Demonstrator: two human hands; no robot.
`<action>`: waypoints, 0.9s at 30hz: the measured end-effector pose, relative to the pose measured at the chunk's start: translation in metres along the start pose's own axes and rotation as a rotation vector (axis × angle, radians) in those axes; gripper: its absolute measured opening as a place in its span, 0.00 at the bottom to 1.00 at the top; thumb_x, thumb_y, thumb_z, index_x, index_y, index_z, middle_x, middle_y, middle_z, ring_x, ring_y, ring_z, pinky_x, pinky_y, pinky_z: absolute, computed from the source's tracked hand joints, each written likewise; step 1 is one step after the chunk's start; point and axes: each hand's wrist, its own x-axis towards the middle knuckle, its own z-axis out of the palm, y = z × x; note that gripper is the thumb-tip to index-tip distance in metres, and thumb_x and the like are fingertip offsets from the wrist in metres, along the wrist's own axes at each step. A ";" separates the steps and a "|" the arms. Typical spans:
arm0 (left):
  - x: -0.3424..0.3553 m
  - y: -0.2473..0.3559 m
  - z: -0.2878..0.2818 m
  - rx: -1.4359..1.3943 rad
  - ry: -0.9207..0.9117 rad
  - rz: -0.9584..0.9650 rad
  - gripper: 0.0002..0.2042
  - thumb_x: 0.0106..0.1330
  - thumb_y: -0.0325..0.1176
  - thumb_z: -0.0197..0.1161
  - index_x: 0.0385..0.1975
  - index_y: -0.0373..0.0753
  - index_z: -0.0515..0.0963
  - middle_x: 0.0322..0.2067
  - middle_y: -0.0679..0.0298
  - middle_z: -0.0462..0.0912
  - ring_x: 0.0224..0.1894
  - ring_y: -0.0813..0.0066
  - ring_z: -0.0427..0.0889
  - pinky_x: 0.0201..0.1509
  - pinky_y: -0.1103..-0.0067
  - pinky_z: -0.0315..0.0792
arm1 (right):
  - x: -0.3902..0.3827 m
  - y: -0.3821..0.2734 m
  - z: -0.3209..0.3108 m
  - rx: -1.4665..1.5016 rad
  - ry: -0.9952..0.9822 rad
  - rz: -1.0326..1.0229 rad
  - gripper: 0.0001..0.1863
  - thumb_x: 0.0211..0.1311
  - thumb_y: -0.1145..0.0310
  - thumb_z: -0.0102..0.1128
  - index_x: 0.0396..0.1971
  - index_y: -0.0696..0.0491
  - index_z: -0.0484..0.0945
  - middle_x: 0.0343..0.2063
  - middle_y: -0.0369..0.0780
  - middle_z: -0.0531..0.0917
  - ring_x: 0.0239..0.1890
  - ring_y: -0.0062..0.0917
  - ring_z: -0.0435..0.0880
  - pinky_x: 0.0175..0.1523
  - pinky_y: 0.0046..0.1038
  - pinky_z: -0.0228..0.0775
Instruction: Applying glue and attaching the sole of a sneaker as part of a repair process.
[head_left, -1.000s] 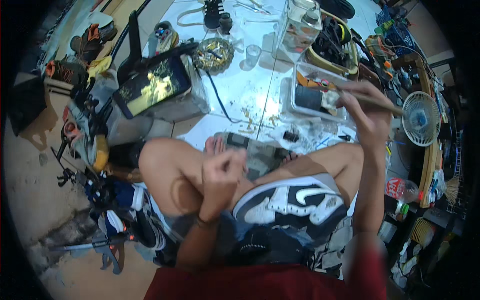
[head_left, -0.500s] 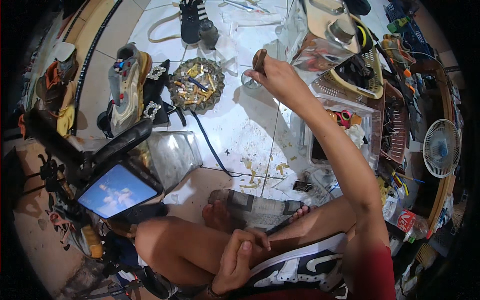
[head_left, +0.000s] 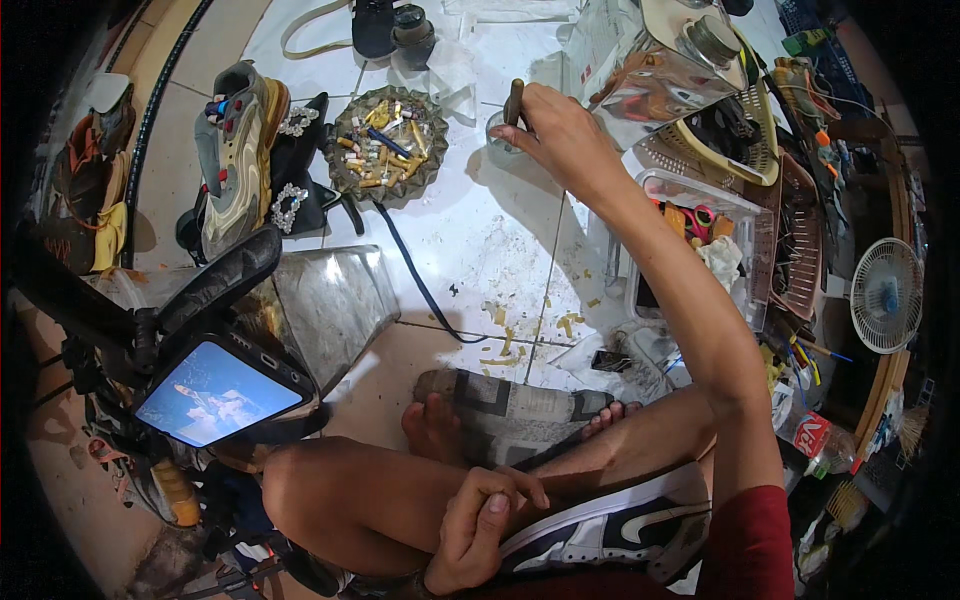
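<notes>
My right hand (head_left: 558, 140) reaches forward over the white floor, gripping a dark wooden stick (head_left: 514, 105) upright in a small clear glass (head_left: 498, 142), beside a square metal can (head_left: 640, 60). The stick's lower end is hidden by my fingers. My left hand (head_left: 485, 530) is low in the view over my crossed legs, fingers curled; anything inside them is hidden. Just right of it a black-and-white sneaker (head_left: 630, 530) lies in my lap, partly out of view.
A glass ashtray of butts (head_left: 385, 145), a chunky sneaker (head_left: 232, 165), a phone (head_left: 218, 392) on a black holder, a clear tub of supplies (head_left: 750, 280), plastic baskets (head_left: 800, 260), a round fan guard (head_left: 885, 295) and a bottle (head_left: 815, 440) surround me.
My right hand moved from over the tub forward and left to the small glass with the stick. The view shifted, and my left hand now appears lower.
</notes>
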 end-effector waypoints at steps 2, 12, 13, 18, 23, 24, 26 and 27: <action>0.000 0.001 0.000 0.025 -0.012 0.014 0.10 0.78 0.33 0.39 0.40 0.31 0.63 0.37 0.43 0.77 0.42 0.64 0.77 0.54 0.67 0.71 | 0.000 0.002 0.001 0.014 -0.012 0.004 0.19 0.63 0.57 0.63 0.40 0.59 0.75 0.41 0.47 0.80 0.45 0.44 0.80 0.50 0.42 0.71; 0.002 -0.001 0.001 0.014 0.006 0.079 0.07 0.77 0.28 0.41 0.41 0.34 0.67 0.36 0.54 0.81 0.33 0.82 0.70 0.41 0.82 0.67 | 0.005 -0.012 -0.048 0.318 0.444 0.067 0.17 0.66 0.57 0.65 0.31 0.58 0.80 0.21 0.43 0.83 0.22 0.28 0.83 0.30 0.30 0.71; 0.001 -0.001 0.002 -0.010 0.024 0.066 0.07 0.77 0.27 0.41 0.41 0.33 0.67 0.37 0.53 0.81 0.34 0.81 0.72 0.43 0.81 0.68 | 0.006 -0.008 -0.051 0.448 0.402 0.109 0.18 0.68 0.57 0.63 0.34 0.59 0.80 0.22 0.38 0.80 0.24 0.21 0.77 0.31 0.25 0.68; 0.003 0.000 0.003 -0.044 0.020 0.059 0.06 0.77 0.26 0.41 0.41 0.32 0.66 0.39 0.51 0.80 0.39 0.76 0.77 0.49 0.79 0.71 | 0.003 -0.004 -0.063 0.767 0.287 0.161 0.20 0.72 0.53 0.57 0.37 0.59 0.79 0.25 0.31 0.77 0.28 0.12 0.69 0.34 0.20 0.61; 0.003 0.001 0.001 -0.063 -0.016 0.060 0.05 0.77 0.26 0.42 0.42 0.32 0.66 0.40 0.51 0.79 0.44 0.73 0.77 0.53 0.77 0.71 | 0.003 -0.008 -0.062 0.794 0.301 0.184 0.21 0.72 0.53 0.58 0.35 0.59 0.78 0.26 0.31 0.77 0.28 0.13 0.70 0.35 0.20 0.62; 0.002 0.000 0.000 -0.062 -0.010 0.060 0.05 0.77 0.26 0.42 0.42 0.32 0.66 0.40 0.51 0.79 0.44 0.73 0.77 0.53 0.77 0.71 | 0.004 -0.009 -0.059 0.791 0.319 0.183 0.20 0.71 0.54 0.59 0.35 0.59 0.78 0.27 0.31 0.78 0.28 0.14 0.71 0.35 0.21 0.63; -0.001 -0.002 -0.001 -0.111 0.012 0.060 0.05 0.76 0.25 0.42 0.43 0.32 0.66 0.41 0.52 0.78 0.44 0.73 0.77 0.53 0.77 0.70 | 0.007 -0.016 -0.050 0.631 0.401 0.096 0.18 0.69 0.56 0.61 0.36 0.59 0.78 0.26 0.33 0.80 0.28 0.16 0.74 0.35 0.23 0.66; -0.001 -0.003 -0.001 -0.110 0.023 0.063 0.05 0.76 0.25 0.42 0.43 0.32 0.66 0.41 0.52 0.78 0.44 0.73 0.77 0.53 0.77 0.70 | 0.008 -0.019 -0.045 0.466 0.484 0.010 0.17 0.67 0.57 0.64 0.36 0.59 0.78 0.25 0.35 0.81 0.27 0.18 0.76 0.35 0.25 0.69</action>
